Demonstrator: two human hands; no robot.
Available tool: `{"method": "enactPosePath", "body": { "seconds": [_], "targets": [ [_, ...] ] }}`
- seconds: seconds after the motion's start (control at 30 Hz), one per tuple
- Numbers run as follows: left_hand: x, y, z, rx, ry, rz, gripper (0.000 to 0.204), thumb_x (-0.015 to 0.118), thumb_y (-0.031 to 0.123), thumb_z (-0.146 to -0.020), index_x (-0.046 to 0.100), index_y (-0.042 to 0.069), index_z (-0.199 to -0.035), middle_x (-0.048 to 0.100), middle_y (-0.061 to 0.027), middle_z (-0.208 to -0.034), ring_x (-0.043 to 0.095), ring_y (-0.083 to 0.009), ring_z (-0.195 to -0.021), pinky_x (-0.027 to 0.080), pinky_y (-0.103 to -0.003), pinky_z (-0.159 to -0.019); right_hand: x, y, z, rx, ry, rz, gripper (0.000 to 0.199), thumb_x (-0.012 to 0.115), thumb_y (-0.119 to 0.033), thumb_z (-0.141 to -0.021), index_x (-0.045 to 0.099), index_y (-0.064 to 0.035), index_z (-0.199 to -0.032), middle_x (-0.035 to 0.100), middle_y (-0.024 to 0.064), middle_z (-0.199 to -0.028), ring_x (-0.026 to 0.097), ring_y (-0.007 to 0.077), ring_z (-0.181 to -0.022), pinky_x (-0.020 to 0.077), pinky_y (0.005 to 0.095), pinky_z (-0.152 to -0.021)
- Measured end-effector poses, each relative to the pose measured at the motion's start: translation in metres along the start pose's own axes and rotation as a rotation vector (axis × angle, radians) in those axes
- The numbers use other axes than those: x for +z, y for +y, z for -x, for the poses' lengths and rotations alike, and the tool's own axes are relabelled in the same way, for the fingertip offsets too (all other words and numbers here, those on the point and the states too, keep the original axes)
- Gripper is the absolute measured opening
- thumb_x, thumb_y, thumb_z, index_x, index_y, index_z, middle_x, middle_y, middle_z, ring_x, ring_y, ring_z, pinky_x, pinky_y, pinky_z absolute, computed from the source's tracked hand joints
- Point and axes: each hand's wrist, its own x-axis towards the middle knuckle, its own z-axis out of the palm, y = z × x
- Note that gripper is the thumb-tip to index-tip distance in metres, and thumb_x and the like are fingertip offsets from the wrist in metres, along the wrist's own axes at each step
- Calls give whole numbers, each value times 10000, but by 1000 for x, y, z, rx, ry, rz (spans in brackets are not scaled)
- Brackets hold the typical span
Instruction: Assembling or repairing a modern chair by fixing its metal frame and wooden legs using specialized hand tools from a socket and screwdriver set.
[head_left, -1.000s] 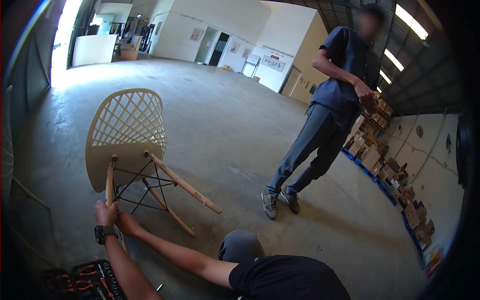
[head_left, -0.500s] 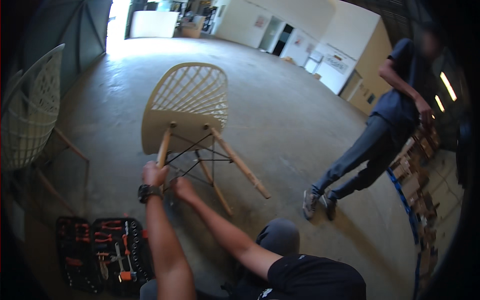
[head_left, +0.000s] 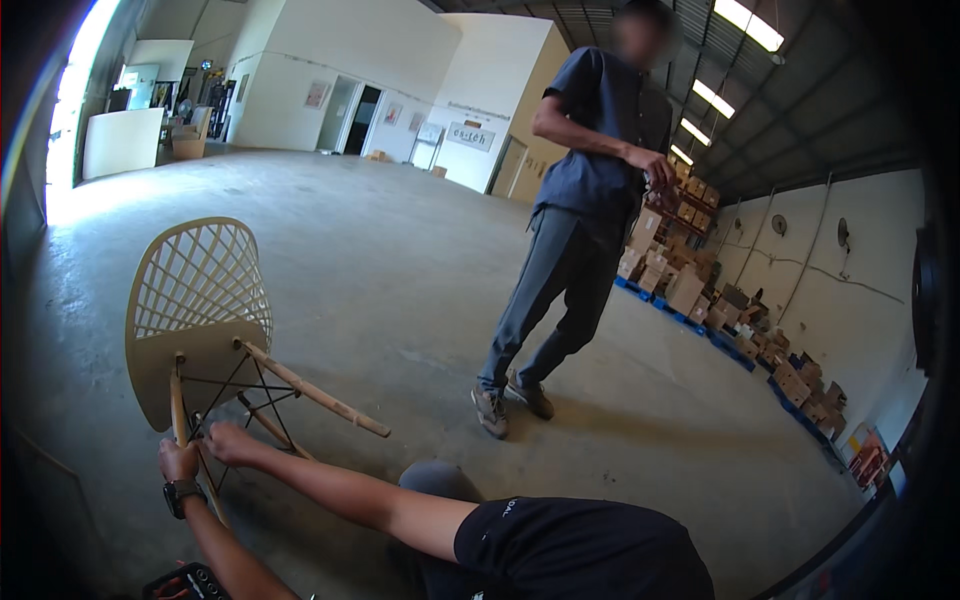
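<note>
Concrete floor (head_left: 400,280) carries a cream lattice-backed chair (head_left: 195,300) tipped on its side at the left, its wooden legs and black wire bracing pointing toward the wearer. The left hand (head_left: 178,460), with a dark watch on the wrist, is closed around one wooden leg (head_left: 178,400). The right hand (head_left: 228,443) rests with fingers loosely spread at the wire bracing (head_left: 250,395) beside it. Another person (head_left: 575,230) in grey stands well apart, near stacked cardboard boxes (head_left: 700,270).
</note>
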Motion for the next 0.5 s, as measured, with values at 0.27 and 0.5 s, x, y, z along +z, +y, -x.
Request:
{"method": "enactPosePath", "body": {
  "seconds": [0.27,0.5],
  "targets": [
    [3,18,-2,-22,-18,-16,490,760,311,-739,600,-32,-1050,661,-252,-1092,640,-427,-1039,515,-493,-905,-23,11,19,-5,-83,161,366,561,-291,-921,663,57,-869,666,293,-935,640,454,-949,501,528,-854],
    [-11,28,14,-38,10,-37,471,743,334,-759,618,-28,-1033,670,-255,-1073,649,-425,-1028,530,-496,-885,-16,11,34,56,-82,89,408,545,-324,-944,661,65,-899,658,302,-976,623,460,-985,486,523,-886]
  ]
}}
